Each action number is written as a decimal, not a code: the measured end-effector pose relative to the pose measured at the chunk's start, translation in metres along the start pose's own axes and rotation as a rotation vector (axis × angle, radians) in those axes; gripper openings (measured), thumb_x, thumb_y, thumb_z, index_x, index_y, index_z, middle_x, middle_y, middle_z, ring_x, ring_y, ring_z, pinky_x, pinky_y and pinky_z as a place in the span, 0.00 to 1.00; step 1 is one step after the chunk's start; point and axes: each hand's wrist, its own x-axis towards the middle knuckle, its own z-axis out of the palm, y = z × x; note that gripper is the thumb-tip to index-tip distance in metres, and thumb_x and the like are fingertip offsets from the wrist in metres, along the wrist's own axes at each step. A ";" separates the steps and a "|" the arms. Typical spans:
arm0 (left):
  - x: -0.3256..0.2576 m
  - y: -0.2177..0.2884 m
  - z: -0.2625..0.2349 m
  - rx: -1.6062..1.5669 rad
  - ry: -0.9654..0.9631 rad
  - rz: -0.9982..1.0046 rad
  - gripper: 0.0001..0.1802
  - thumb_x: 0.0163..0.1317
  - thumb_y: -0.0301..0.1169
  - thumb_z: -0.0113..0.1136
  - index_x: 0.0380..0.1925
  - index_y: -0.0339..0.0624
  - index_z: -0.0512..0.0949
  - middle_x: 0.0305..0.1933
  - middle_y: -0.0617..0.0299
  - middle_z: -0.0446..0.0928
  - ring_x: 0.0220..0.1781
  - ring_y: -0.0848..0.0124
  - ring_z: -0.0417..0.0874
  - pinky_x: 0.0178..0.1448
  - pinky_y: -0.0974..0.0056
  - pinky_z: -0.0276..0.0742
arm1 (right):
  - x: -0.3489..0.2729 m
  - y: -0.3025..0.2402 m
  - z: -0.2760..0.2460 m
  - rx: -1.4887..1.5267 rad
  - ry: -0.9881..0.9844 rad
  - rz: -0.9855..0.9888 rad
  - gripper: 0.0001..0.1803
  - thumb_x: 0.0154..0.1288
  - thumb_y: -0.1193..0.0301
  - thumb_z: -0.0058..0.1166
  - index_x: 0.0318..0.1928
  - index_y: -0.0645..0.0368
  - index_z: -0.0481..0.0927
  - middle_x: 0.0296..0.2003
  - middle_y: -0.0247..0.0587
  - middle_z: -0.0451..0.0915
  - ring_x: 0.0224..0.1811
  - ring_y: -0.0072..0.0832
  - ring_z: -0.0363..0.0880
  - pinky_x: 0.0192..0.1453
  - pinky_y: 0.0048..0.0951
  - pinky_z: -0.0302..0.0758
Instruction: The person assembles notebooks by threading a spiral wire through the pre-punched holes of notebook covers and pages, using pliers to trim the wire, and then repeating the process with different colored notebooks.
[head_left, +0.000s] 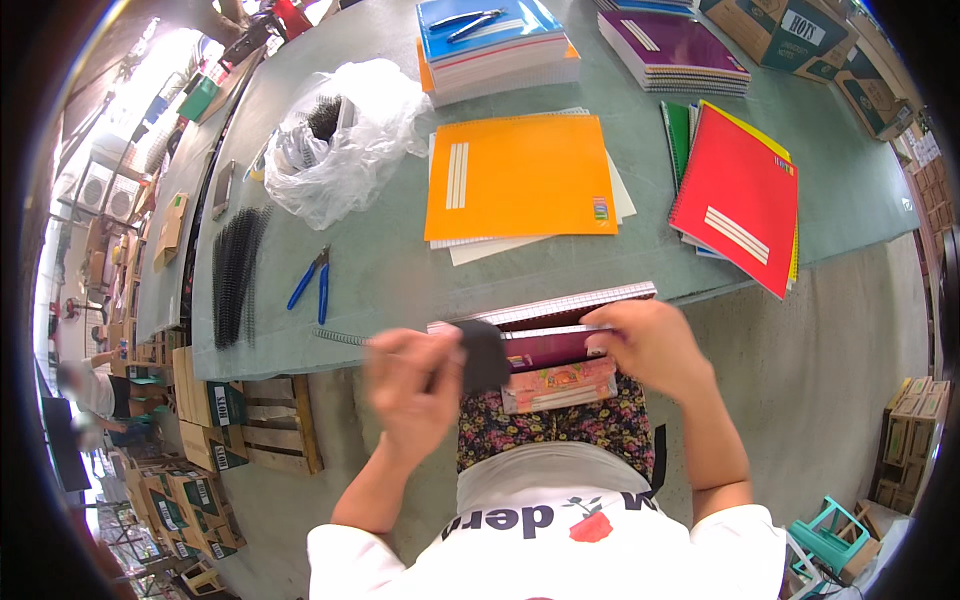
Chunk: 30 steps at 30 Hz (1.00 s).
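- Gripping a small dark object (483, 355), the left hand (415, 385) is motion-blurred at the front edge of the grey-green table (380, 270); fingers closed round it, kind of object cannot be told.
- Right hand (648, 345) lies flat, fingers curled over the right end of a maroon notebook (545, 348), pinning it against the lap.
- Notebook sits on a small stack: a patterned pink cover (560, 388) below it, a ruled pad with wire binding (560, 303) behind it, all at the table edge directly before the person.
- Judgement: the step appears to be work along the notebook's bound edge; done well, the right hand keeps the stack square and steady while the left moves along the spine evenly.
- Near left: a loose wire spiral (340, 337), blue-handled pliers (312, 282), a bundle of black spirals (236, 275).
- Further out: a clear plastic bag (340, 150), an orange notebook (520, 175), a red notebook (738, 200), blue (490, 40) and purple (675, 45) stacks.
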 end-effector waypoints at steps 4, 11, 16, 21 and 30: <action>-0.020 -0.003 0.021 -0.092 -0.507 0.049 0.15 0.45 0.18 0.64 0.36 0.43 0.80 0.30 0.61 0.74 0.33 0.66 0.75 0.34 0.65 0.72 | -0.016 0.042 0.013 0.790 -0.015 0.249 0.11 0.56 0.71 0.62 0.38 0.65 0.82 0.32 0.39 0.83 0.34 0.20 0.79 0.41 0.23 0.75; -0.007 0.006 0.027 -0.080 -0.383 0.094 0.15 0.46 0.19 0.64 0.36 0.43 0.80 0.30 0.61 0.74 0.33 0.65 0.75 0.35 0.64 0.74 | -0.018 0.040 0.039 1.172 0.158 0.303 0.10 0.59 0.70 0.61 0.38 0.64 0.82 0.32 0.35 0.82 0.32 0.16 0.76 0.39 0.17 0.72; 0.010 0.016 0.026 -0.055 -0.103 0.042 0.16 0.46 0.20 0.64 0.37 0.44 0.80 0.30 0.60 0.72 0.33 0.66 0.76 0.33 0.63 0.74 | -0.020 0.044 0.043 1.141 0.150 0.299 0.10 0.60 0.70 0.61 0.39 0.64 0.82 0.29 0.32 0.80 0.26 0.12 0.72 0.31 0.14 0.69; -0.005 0.031 0.033 -0.191 -0.389 0.010 0.14 0.43 0.21 0.67 0.33 0.44 0.81 0.32 0.58 0.77 0.34 0.59 0.78 0.38 0.60 0.75 | -0.019 0.032 0.043 1.227 0.147 0.262 0.09 0.61 0.71 0.59 0.39 0.63 0.81 0.33 0.35 0.82 0.34 0.15 0.77 0.39 0.19 0.74; 0.016 0.032 0.029 -0.089 -0.088 0.030 0.13 0.44 0.20 0.64 0.32 0.44 0.81 0.31 0.56 0.75 0.32 0.64 0.78 0.36 0.63 0.76 | -0.015 0.030 0.048 1.087 0.126 0.275 0.12 0.62 0.67 0.59 0.40 0.61 0.81 0.32 0.31 0.81 0.33 0.14 0.76 0.38 0.18 0.74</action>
